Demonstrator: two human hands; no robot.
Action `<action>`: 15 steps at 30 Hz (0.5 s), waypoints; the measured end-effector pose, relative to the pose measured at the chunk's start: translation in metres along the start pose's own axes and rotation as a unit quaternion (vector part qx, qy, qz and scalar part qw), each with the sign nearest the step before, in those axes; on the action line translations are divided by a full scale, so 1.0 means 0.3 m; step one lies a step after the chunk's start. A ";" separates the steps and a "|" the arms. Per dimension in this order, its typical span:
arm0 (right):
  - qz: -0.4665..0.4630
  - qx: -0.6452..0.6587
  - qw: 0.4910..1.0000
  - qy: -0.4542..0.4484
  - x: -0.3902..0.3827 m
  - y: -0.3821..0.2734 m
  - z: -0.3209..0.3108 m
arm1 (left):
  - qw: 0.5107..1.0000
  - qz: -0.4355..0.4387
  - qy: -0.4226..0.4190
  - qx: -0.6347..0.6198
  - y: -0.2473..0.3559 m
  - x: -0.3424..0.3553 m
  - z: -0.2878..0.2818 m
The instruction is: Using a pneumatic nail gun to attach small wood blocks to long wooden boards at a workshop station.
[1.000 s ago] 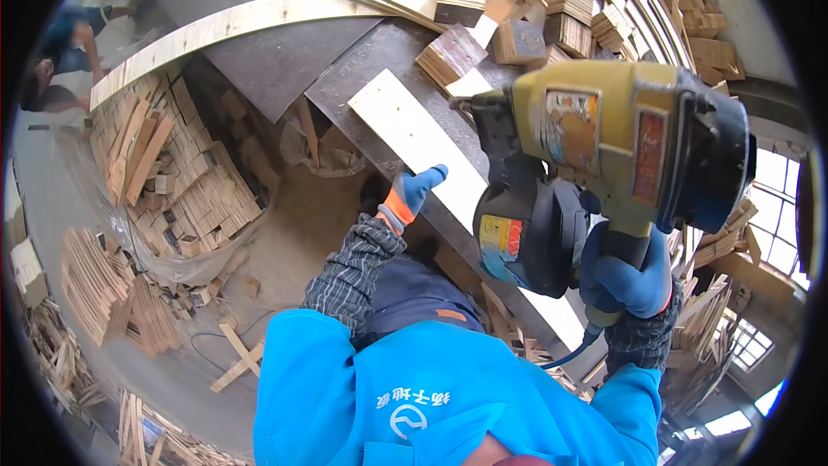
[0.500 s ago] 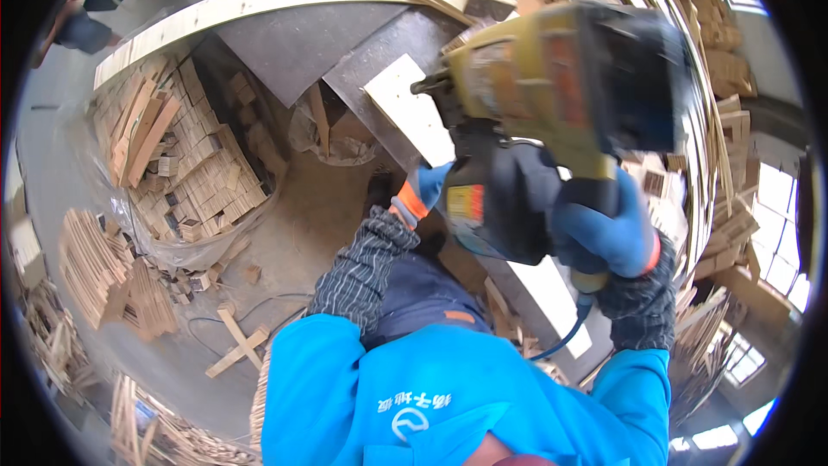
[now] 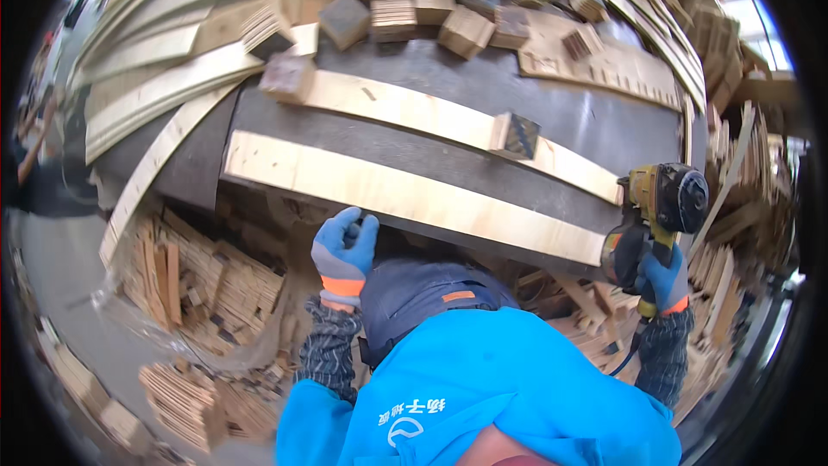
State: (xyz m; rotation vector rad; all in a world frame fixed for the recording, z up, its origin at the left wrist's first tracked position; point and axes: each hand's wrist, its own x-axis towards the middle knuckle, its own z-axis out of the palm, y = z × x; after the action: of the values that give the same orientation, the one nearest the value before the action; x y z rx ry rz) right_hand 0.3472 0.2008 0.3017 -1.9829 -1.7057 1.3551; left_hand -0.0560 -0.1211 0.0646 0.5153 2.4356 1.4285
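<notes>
My right hand (image 3: pixel 666 280), in a blue glove, is wrapped round the handle of a yellow and black coil nail gun (image 3: pixel 662 198). The gun is at the right end of the table, its round magazine beside the end of a long pale wooden board (image 3: pixel 414 197). That board lies along the table's near edge. Just off this edge, left of the middle, my left hand (image 3: pixel 345 246) has its gloved fingers loosely bent and apart, with nothing seen in them. Farther back lies a second long board (image 3: pixel 414 110), with a small wood block (image 3: pixel 515 135) on it.
Several wood blocks (image 3: pixel 394 17) crowd the back of the dark table (image 3: pixel 595 134), near a notched board (image 3: pixel 561 56). Long strips (image 3: pixel 164 91) are stacked at the left. Below the table, a bag of wood offcuts (image 3: pixel 207 285) stands on the floor. An air hose (image 3: pixel 628 354) trails from the gun.
The nail gun, held up close before me earlier, is now lower and farther right in my right hand. My left hand has come away from it leftward. The view has turned toward the table.
</notes>
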 end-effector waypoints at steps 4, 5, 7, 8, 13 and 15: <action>0.058 -0.157 0.982 0.093 0.307 0.543 -0.327 | 0.908 0.343 -0.174 0.167 0.182 0.010 0.193; 0.045 -0.164 0.978 0.120 0.392 0.672 -0.379 | 0.870 0.372 -0.236 0.220 0.216 0.011 0.240; -0.069 -0.430 0.883 0.173 0.555 0.890 -0.466 | 0.832 0.395 -0.274 0.275 0.267 0.006 0.312; -0.093 -0.435 0.874 0.198 0.604 0.981 -0.516 | 0.855 0.379 -0.266 0.235 0.286 0.006 0.339; 0.088 -0.463 0.873 0.125 0.723 1.310 -0.599 | 0.947 0.257 -0.140 0.134 0.332 0.294 0.555; 0.079 -0.466 0.868 0.153 0.733 1.404 -0.597 | 0.951 0.257 -0.088 0.149 0.350 0.491 0.706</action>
State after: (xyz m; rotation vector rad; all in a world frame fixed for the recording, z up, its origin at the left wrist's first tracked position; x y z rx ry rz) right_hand 0.7465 0.3278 0.0149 -2.6341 -2.2912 0.1212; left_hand -0.0857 0.1554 0.0479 1.3657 2.4853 1.1046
